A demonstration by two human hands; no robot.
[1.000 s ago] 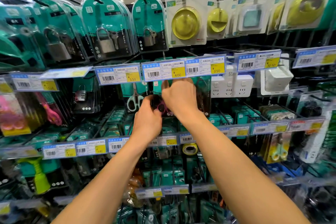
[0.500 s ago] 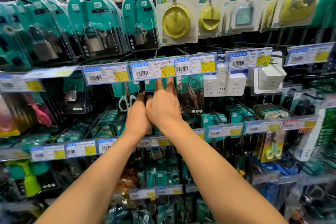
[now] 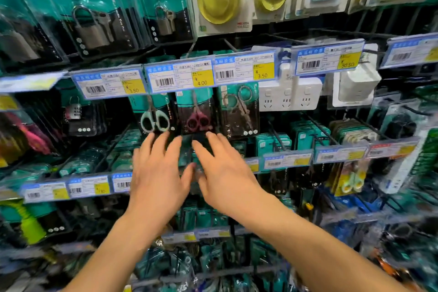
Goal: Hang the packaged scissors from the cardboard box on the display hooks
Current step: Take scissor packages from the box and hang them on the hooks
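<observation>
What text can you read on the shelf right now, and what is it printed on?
"¥ 3.50": left price tag, above the pale-handled scissors pack.
"¥ 4.00": middle price tag, above the dark red scissors pack.
"3.50": third price tag.
"30.50": tag by the white sockets.
Chinese headings, barcodes, lower-row tags and pack lettering: too small or blurred.

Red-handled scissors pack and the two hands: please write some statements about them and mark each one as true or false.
1. The red-handled scissors pack hangs under the 4.00 price tag. True.
2. The left hand grips a pack. False: its fingers are spread and hold nothing.
3. The right hand is open and empty. True.
4. The pack with pale green handles hangs to the right of the red one. False: it hangs to the left.
5. Padlock packs hang on the row above. True.
</observation>
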